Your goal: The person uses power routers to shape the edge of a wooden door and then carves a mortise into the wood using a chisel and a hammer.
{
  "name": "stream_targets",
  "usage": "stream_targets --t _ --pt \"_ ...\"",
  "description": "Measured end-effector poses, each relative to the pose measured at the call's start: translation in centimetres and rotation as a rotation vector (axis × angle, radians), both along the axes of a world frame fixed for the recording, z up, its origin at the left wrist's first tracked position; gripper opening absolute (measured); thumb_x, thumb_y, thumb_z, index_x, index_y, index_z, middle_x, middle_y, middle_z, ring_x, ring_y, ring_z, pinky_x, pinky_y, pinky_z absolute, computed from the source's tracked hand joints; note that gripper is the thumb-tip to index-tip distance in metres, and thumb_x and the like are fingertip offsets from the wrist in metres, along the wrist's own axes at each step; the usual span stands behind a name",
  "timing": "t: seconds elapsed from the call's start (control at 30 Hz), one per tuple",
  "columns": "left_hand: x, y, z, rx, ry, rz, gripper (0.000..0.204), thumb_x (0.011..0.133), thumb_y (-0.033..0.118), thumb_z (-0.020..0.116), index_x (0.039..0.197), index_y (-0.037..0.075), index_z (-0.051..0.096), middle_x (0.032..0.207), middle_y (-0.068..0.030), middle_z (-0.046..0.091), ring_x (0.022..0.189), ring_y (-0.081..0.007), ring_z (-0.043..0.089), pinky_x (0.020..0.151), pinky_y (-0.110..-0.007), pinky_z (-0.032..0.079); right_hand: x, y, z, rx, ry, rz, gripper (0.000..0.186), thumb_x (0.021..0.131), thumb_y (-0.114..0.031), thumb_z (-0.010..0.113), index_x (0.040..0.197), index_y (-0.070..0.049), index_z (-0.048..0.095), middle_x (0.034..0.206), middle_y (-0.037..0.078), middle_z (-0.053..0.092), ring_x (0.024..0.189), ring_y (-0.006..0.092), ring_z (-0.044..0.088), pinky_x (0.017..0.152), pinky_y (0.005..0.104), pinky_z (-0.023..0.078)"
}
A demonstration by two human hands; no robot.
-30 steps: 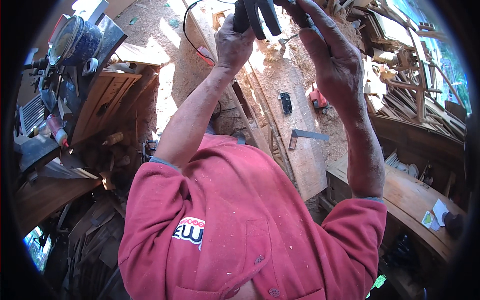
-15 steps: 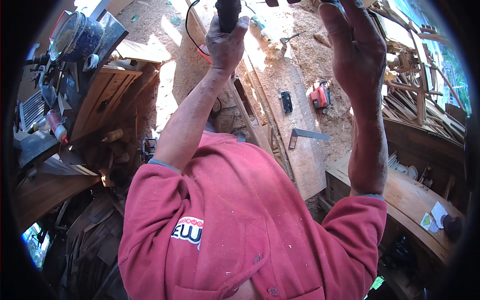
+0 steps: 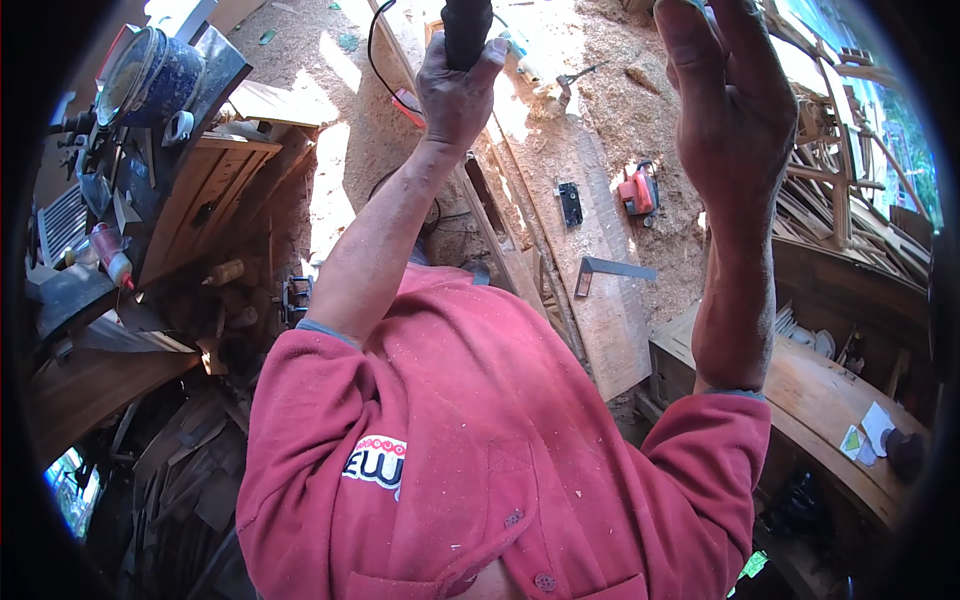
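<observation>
My left hand [image 3: 456, 95] is raised near the top edge, its fingers wrapped round a thick black cylindrical handle [image 3: 467, 30]. The rest of that object is cut off by the top of the picture. Farther right, my right hand [image 3: 735, 110] is held up with thumb and fingers stretched out, their tips close to the top edge. I see nothing gripped in it. Below, between my arms, a wooden plank [image 3: 610, 320] carries a try square [image 3: 610, 270] and a small black rectangular case [image 3: 570, 203]. A red power tool [image 3: 638, 188] lies beside the plank.
Wood shavings [image 3: 390, 130] cover the ground. A blue paint-smeared bucket [image 3: 160, 75] stands on a cluttered bench at far left. Stacked timber [image 3: 840, 210] is at far right, above a wooden bench [image 3: 830, 390]. A drill-like tool [image 3: 570, 85] lies beyond the plank.
My right hand has moved slightly right and down. Dark pieces at the top edge beside it have gone from view. My left hand and the black handle have shifted slightly down and right.
</observation>
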State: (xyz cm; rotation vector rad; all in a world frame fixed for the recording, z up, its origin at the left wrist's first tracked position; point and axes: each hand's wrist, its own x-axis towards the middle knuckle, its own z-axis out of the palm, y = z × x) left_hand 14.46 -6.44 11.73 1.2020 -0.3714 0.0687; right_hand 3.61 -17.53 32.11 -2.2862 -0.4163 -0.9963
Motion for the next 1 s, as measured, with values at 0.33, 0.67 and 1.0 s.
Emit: stream_targets --t 0.33,0.67,1.0 --pt "-2.3 1.7 0.5 -0.069 -0.160 0.016 0.024 0.088 0.013 0.075 0.106 0.002 0.064 0.090 -0.0019 0.068 0.081 -0.0108 0.064 0.075 -0.026 0.051 -3.3 1.3 -0.2 0.000 0.194 -0.090 0.049 0.095 -0.014 0.065 0.142 -0.022 0.055 0.109 0.015 0.072 0.083 0.0199 0.071 0.071 0.0350 0.057" --pt "-3.1 2.5 0.1 -0.047 -0.159 0.001 0.027 0.086 0.013 0.076 0.108 0.002 0.064 0.094 -0.0036 0.068 0.082 -0.0118 0.064 0.076 -0.029 0.053 -4.2 1.9 -1.0 -0.049 0.091 -0.130 0.048 0.094 -0.019 0.066 0.141 -0.022 0.055 0.083 0.011 0.066 0.069 0.0247 0.066 0.060 0.0390 0.052" --pt "-3.6 3.5 -1.4 0.047 -0.174 0.067 0.028 0.078 0.017 0.080 0.097 0.005 0.065 0.089 -0.0083 0.069 0.074 -0.0223 0.067 0.071 -0.034 0.052 -4.9 3.2 -0.9 -0.043 0.042 -0.098 0.053 0.096 -0.021 0.064 0.146 -0.031 0.049 0.076 0.007 0.062 0.061 0.0227 0.062 0.056 0.0385 0.052"
